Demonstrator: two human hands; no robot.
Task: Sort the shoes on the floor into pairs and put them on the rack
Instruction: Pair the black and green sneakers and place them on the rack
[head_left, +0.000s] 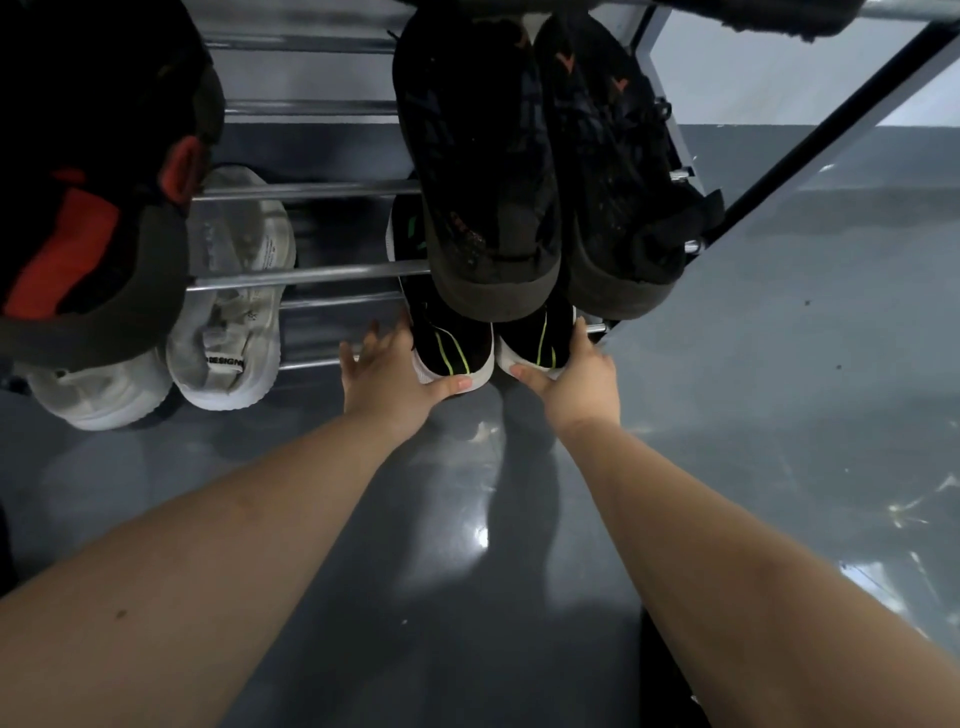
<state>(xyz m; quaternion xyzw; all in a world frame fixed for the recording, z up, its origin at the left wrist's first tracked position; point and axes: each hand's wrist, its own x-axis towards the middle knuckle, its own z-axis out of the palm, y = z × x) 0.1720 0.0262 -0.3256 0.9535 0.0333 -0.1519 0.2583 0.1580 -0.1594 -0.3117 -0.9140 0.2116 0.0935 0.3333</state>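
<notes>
A pair of black shoes with lime stripes and white soles is seen on the lowest tier of the rack, heels toward the camera and side by side, nearly touching. The left shoe is met at its heel by the left hand, whose fingers are spread open, the thumb laid under the sole edge and the other fingers fanned along the outer side. The right shoe is cupped by the right hand, thumb beneath the heel and fingers curved up the outer side, loosely open rather than clenched. Both heels overhang the front rail slightly.

Directly above, a pair of dark shoes with orange marks is set on the next tier, their toes jutting past the rail edge and covering the front halves of the striped pair, so little clearance is left overhead. To the left, on the lowest tier, a pair of white shoes is placed, with open rail between it and the left hand. A black and red shoe hangs over the white pair. To the right, the rack's end frame stands close to the right hand. The grey floor before the rack lies open
</notes>
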